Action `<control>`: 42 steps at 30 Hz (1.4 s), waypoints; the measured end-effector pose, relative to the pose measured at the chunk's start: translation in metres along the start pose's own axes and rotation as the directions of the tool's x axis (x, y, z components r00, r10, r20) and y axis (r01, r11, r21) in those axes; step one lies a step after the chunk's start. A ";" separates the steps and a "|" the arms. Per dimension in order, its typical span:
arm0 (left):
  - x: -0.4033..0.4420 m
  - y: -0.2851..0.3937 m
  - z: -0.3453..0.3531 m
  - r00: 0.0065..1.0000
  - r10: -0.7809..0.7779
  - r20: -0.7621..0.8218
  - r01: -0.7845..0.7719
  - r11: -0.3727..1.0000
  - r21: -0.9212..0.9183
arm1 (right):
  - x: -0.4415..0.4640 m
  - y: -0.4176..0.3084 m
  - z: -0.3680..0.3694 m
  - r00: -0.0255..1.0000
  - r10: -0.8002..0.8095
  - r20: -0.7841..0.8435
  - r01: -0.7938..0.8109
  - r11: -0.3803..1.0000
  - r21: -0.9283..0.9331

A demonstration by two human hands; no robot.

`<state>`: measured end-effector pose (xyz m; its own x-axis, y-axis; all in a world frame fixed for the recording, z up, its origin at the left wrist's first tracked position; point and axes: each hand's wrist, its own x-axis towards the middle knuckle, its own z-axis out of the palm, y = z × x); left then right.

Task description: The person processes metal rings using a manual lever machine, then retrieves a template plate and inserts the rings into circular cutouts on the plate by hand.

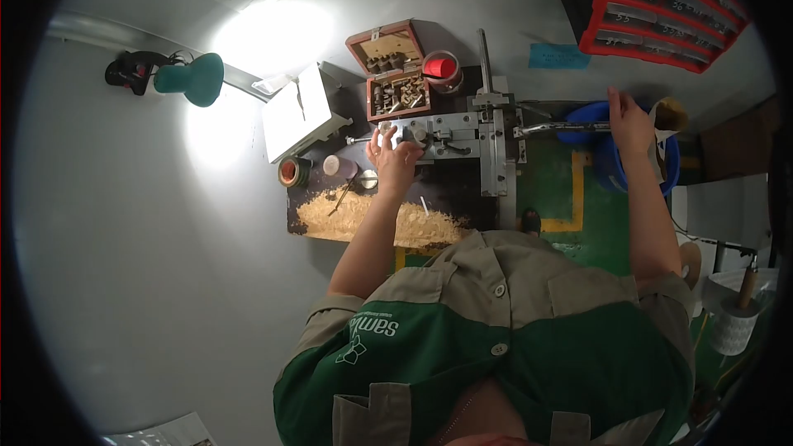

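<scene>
My left hand (395, 167) is bent over the left end of a metal fixture (464, 122) on the bench. Its thumb and fingers are curled close to a round knob (420, 137); what lies between the fingertips is too small to name. Off to the right, my right hand (631, 125) is on the end of a long metal lever (570, 126), which joins the fixture's upright slide (493, 153). The fingers hide the lever's tip.
Behind the fixture stand an open wooden box (398, 97) of small metal parts and a jar with red (441, 68). Tins (294, 171) and yellowish paper (363, 216) lie nearer. A blue bin (610, 167), red drawer cabinet (652, 10) and green lamp (192, 79) surround the bench.
</scene>
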<state>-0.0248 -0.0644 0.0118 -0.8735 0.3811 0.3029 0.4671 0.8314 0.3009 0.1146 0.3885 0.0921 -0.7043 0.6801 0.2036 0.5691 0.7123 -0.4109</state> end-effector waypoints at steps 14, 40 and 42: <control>0.007 0.004 -0.004 0.998 -0.024 0.061 0.021 0.998 0.057 | 0.005 -0.005 -0.012 0.993 -0.020 0.113 0.016 0.999 0.038; 0.004 0.017 -0.006 0.998 -0.037 0.045 0.036 0.999 0.026 | 0.006 -0.003 -0.007 0.993 -0.055 0.104 0.062 0.996 -0.057; 0.002 0.015 -0.004 0.995 -0.081 0.060 0.080 0.996 0.030 | -0.002 -0.017 -0.017 0.992 -0.126 -0.018 0.127 0.984 0.121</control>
<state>-0.0188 -0.0524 0.0210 -0.9153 0.3357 0.2226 0.3916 0.8710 0.2967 0.1138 0.3778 0.1135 -0.7627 0.5878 0.2699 0.4192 0.7669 -0.4859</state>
